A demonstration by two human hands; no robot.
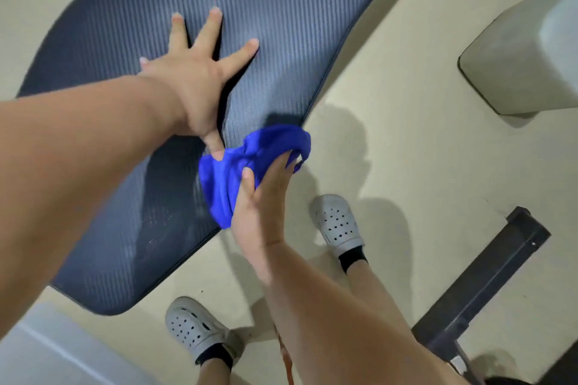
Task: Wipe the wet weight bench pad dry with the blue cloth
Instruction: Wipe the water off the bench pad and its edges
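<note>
The dark ribbed bench pad runs diagonally from the lower left to the upper right. My left hand lies flat on it with fingers spread, its thumb touching the blue cloth. The cloth is bunched at the pad's right edge. My right hand grips the cloth from below, thumb on top. Small water droplets glisten on the pad below the cloth.
My two feet in grey perforated clogs stand on the beige floor beside the pad. A black metal frame bar lies at the lower right. A pale grey block sits at the right edge.
</note>
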